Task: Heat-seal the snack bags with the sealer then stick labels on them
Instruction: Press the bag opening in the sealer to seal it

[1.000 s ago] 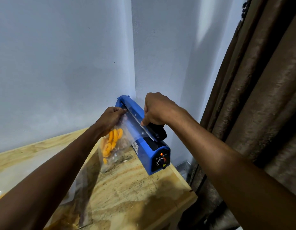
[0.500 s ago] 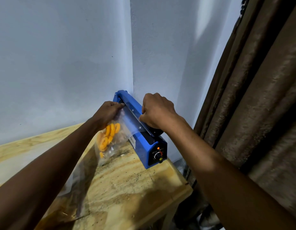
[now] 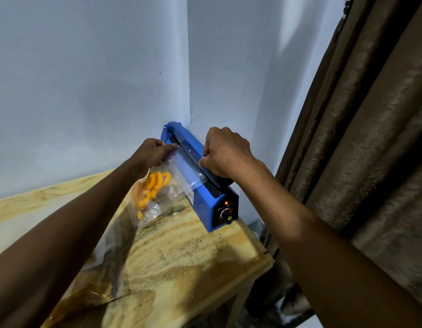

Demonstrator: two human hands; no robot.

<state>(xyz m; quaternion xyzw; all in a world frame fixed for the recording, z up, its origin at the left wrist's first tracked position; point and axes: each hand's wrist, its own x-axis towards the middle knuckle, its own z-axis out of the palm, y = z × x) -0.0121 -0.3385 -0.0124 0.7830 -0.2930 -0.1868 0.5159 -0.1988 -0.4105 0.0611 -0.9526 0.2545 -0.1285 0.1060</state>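
Now the sealing press is on, and doing it well comes down to steady hands. Nearest me, on the pale, speckled wooden counter (image 3: pixel 193 256), more clear plastic bags (image 3: pixel 87 280) lie under my left forearm, waiting; I judge them the ones not yet done. Further out, the clear plastic snack bag with orange ring-shaped snacks (image 3: pixel 155 192) slopes from the counter up to the blue heat sealer with the black dial end (image 3: pixel 205 197), its open top laid across the sealing strip. My left hand (image 3: pixel 153 153) pinches the bag's far top corner between curled fingers and pulls the film flat, so no crease should get welded in. My right hand (image 3: pixel 225 153) is curled over the sealer's blue press arm (image 3: pixel 186 140), pushing it down onto the film near the black handle knob. A small orange lamp (image 3: pixel 226 203) glows above the dial; I think it best to keep even pressure while it is lit, keep the snacks well below the strip, and avoid tugging the bag sideways. Behind the sealer stands the pale blue wall corner (image 3: pixel 188 67), and a brown curtain (image 3: pixel 370 138) hangs to the right.
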